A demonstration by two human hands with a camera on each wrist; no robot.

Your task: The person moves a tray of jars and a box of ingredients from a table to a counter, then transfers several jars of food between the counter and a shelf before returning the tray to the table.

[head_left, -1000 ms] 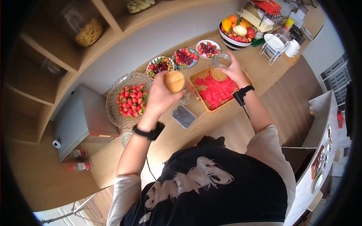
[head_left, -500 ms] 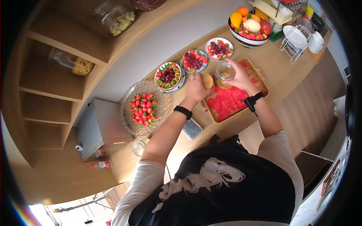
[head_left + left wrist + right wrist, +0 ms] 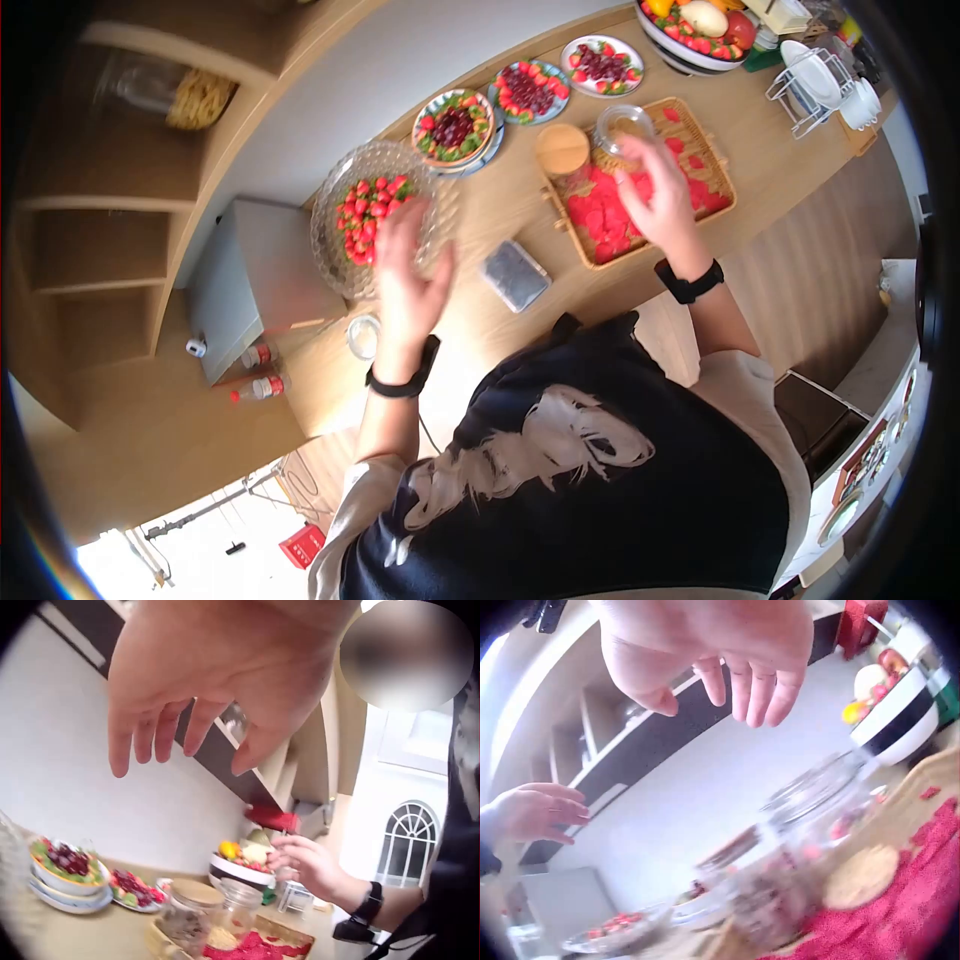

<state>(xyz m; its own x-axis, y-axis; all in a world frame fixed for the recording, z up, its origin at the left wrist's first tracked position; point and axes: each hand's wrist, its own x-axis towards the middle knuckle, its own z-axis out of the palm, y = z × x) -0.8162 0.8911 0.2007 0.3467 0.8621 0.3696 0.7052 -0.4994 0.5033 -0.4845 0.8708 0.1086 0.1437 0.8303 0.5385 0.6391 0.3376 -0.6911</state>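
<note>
My left hand (image 3: 408, 285), fingers spread and holding nothing, hovers at the near edge of the clear glass bowl (image 3: 330, 235) of strawberries (image 3: 365, 215). Over the wicker basket (image 3: 722, 190) is my right hand (image 3: 662, 200), also empty with loose fingers. Just beyond it stands a lidless glass jar (image 3: 238, 900) with pale tan contents low inside. Beside that jar is another, closed by a round wooden lid (image 3: 562, 150), with dark contents (image 3: 184, 926). Both jars stand at the basket's left part. Red petal-like pieces (image 3: 600, 215) cover much of the basket's bottom.
Three fruit dishes, among them a white plate (image 3: 602, 66), line the wall. A striped fruit bowl (image 3: 690, 50) and a dish rack (image 3: 815, 90) are farther right. A dark-filled clear box (image 3: 515, 275) lies near the front edge, a glass lid (image 3: 363, 337) to its left.
My left hand has let go of the wooden-lidded jar and swung left to the strawberry bowl. The right hand has released the lidless jar and drawn back a little.
</note>
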